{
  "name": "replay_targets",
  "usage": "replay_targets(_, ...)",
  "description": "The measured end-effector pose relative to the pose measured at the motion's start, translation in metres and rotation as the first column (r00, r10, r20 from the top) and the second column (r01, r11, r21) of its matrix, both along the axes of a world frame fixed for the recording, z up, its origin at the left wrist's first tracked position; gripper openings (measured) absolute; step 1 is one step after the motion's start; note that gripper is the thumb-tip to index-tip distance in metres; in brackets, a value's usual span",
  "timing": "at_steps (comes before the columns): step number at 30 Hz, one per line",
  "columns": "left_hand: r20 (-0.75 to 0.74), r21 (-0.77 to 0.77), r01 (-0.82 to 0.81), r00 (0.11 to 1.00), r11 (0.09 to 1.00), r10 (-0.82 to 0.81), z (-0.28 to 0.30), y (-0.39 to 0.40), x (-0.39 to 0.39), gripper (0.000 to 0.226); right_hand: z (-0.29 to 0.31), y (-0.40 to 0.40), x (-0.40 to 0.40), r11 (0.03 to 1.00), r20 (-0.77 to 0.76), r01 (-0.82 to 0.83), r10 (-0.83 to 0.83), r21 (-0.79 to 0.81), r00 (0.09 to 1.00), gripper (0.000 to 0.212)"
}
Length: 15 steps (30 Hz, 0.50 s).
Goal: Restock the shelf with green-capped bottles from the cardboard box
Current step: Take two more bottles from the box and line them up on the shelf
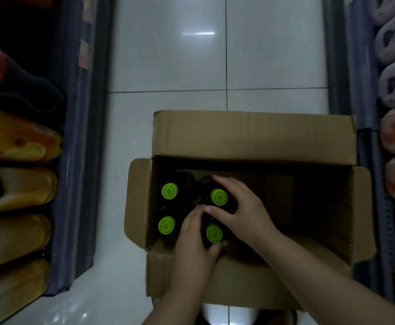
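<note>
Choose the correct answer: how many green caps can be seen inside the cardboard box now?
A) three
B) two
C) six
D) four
D: four green caps show in the left part of the cardboard box, two farther and two nearer, with the left hand around the near-right bottle and the right hand around the far-right one.

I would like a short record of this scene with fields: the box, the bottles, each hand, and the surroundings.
box: open cardboard box on the tiled floor, flaps out
bottles: four green caps visible, at the box's left side; right part holds no visible bottles
left hand: grips the near bottle
right hand: grips the far bottle
surroundings: shelves with packaged goods on both sides
</note>
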<state>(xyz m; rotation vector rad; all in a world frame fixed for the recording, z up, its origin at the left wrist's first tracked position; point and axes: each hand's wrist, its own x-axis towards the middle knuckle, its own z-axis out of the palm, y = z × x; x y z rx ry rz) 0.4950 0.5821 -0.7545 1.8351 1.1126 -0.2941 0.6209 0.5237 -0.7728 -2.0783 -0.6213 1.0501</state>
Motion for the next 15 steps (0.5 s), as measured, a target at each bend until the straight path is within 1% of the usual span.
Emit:
replay_targets(2,-0.021,0.043,-0.002,1.0,0.999,0.003,-0.007,0.001,0.002,0.073,-0.01,0.0,0.001,1.0,0.001,-0.007,0.007,0.014,1.0,0.063)
replay_targets(4,-0.028,0.076,0.002,1.0,0.997,0.0,-0.012,0.0,0.004,0.067,-0.018,0.003,0.004,0.999,0.026,0.02,-0.021,0.048,0.999,0.057)
replay_targets(8,0.022,0.097,-0.023,1.0,0.995,0.021,-0.013,-0.003,0.007,0.059,-0.023,0.01,0.008,0.987,0.003,0.11,-0.111,0.116,0.994,0.045)
replay_targets(9,0.044,0.104,-0.052,0.998,0.993,0.047,-0.014,-0.003,0.006,0.058,-0.023,0.01,0.008,0.984,-0.002,0.126,-0.127,0.129,0.992,0.044)
replay_targets(12,0.134,0.092,-0.206,0.972,0.974,0.193,-0.011,0.001,0.003,0.051,-0.016,0.005,0.007,0.972,0.001,0.168,-0.171,0.162,0.985,0.042)
replay_targets(15,0.216,0.059,-0.268,0.944,0.962,0.25,0.002,0.004,0.004,0.045,-0.001,-0.003,0.01,0.964,0.014,0.182,-0.188,0.192,0.982,0.042)
